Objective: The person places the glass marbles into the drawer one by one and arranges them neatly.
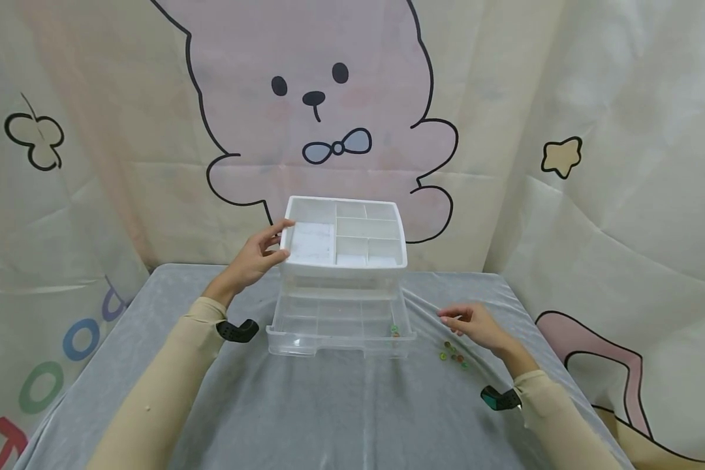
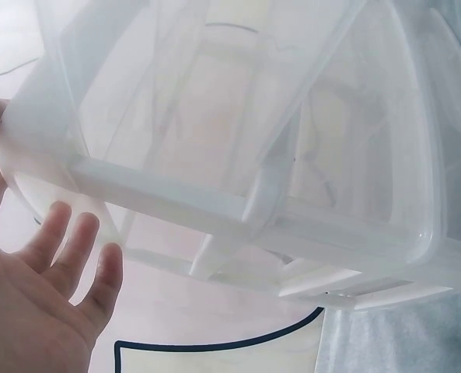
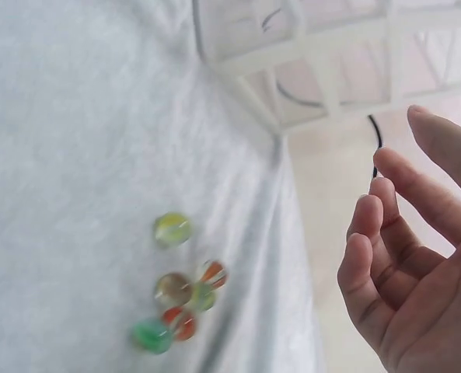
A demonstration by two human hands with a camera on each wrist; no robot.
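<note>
A white plastic storage box (image 1: 343, 266) with a compartmented top tray stands on the table. Below the tray, its clear drawer (image 1: 294, 343) juts out toward me. My left hand (image 1: 251, 262) grips the left edge of the top tray between thumb and index finger, the other fingers loose beside the box's side. Beyond the box's right side my right hand (image 1: 476, 324) hovers with relaxed, bent fingers and nothing between them. Several glass marbles (image 3: 174, 289), yellow, green, brown and red, lie on the cloth near it. A few marbles (image 1: 395, 330) sit in the drawer's right compartment.
A grey-blue cloth (image 1: 329, 418) covers the table, with folds running by the loose marbles. Behind it hangs a cream curtain (image 1: 505, 85) printed with a pink bear; more printed fabric closes off both sides. A dark wrist camera (image 1: 237, 331) is strapped at the left wrist.
</note>
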